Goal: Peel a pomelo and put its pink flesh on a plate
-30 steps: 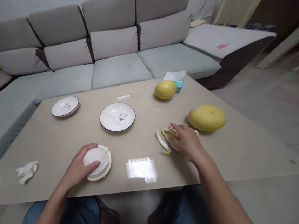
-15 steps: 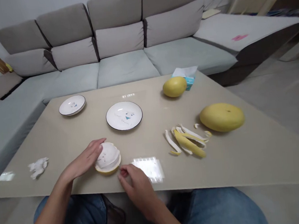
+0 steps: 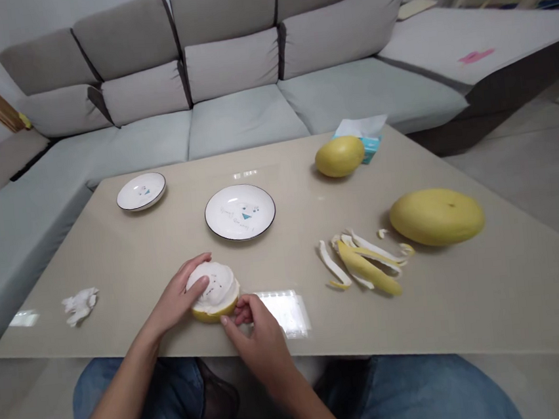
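A partly peeled pomelo (image 3: 216, 287) sits on the table close to its front edge, white pith on top and yellow rind around its lower part. My left hand (image 3: 182, 296) wraps its left side, with the thumb across the pith. At the lower right of the fruit, my right hand (image 3: 261, 338) is closed, thumb and fingertips on the edge of the rind. The curled fingers partly hide that contact. Several strips of pomelo peel (image 3: 364, 266) lie in a pile to the right of my hands.
Two whole pomelos, one farther back (image 3: 339, 156) and one at right (image 3: 437, 217), rest on the table (image 3: 292, 241). A tissue box (image 3: 370, 148) stands behind. White plates lie at centre (image 3: 240, 212) and back left (image 3: 141, 191); crumpled tissue (image 3: 80, 305) lies left.
My left thumb has come down onto the pith and the hand now grips the pomelo's side. My right hand has closed in from beside the fruit to touch its rind. The view has shifted slightly.
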A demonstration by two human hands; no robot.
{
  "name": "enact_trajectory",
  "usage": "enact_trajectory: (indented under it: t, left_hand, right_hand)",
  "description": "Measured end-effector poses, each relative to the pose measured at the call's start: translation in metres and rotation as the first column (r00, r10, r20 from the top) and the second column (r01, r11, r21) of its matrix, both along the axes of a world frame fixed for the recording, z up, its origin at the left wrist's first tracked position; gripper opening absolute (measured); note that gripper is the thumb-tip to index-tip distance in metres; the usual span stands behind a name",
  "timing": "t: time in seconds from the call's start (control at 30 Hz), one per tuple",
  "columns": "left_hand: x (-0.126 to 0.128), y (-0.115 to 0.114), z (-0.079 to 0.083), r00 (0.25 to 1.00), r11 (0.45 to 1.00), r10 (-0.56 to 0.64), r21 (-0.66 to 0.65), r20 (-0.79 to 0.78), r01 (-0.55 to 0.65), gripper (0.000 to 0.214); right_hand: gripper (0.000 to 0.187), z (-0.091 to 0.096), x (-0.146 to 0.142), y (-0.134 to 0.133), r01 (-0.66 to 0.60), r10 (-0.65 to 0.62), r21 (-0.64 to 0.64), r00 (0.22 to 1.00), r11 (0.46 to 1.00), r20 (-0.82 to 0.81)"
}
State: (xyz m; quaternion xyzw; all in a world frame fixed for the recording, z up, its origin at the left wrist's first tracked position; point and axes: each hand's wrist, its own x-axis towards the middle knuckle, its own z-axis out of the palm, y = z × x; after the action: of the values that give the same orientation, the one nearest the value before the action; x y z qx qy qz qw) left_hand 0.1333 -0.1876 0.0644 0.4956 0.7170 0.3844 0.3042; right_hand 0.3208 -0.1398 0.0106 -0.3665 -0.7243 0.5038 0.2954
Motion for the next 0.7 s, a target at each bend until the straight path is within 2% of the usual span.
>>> enact_trajectory:
  t: [0.17, 0.27, 0.47, 0.7]
  left_hand:
    - [0.015, -0.002, -0.005, 0.985, 0.995, 0.087, 0.064, -0.147, -0.079, 0.045]
    - [0.019, -0.003, -0.005, 0.973, 0.993, 0.103, 0.084, -0.205, -0.088, 0.042]
    - [0.021, -0.004, -0.005, 0.964, 0.993, 0.108, 0.069, -0.241, -0.094, 0.045]
    - [0.019, 0.000, -0.005, 0.965, 0.993, 0.115, 0.050, -0.236, -0.107, 0.043]
  right_hand:
    - [0.029, 0.005, -0.005, -0.005, 0.046, -0.056, 0.060, 0.981, 0.997, 0.185]
    - [0.029, 0.010, -0.006, -0.004, 0.031, -0.048, 0.069, 0.965, 0.997, 0.259]
    - [0.019, 0.018, -0.011, -0.003, 0.030, -0.072, 0.132, 0.942, 0.991, 0.328]
    - [0.012, 0.023, -0.018, 0.004, 0.033, -0.089, 0.171, 0.939, 0.985, 0.333]
